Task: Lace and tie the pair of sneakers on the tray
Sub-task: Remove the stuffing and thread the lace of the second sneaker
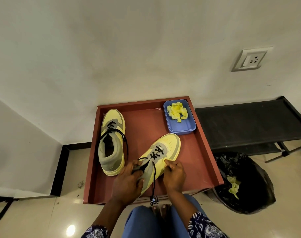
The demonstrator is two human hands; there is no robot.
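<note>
Two yellow and grey sneakers with black laces lie on a reddish-brown tray (pixel 203 152). The left sneaker (pixel 112 143) rests at the tray's left side, toe away from me, its lace ends hanging loose around the collar. The right sneaker (pixel 163 155) lies tilted near the front, toe pointing up and right. My left hand (pixel 129 182) grips its grey collar and tongue. My right hand (pixel 174 174) pinches the yellow side panel by the eyelets. One black lace end (pixel 154 179) dangles down over the tray's front edge.
A blue plastic box (pixel 189 127) holding crumpled yellow paper sits in the tray's far right corner. A bin lined with a black bag (pixel 245 182) stands on the floor to the right, under a black rack (pixel 249 122). A white wall rises behind the tray.
</note>
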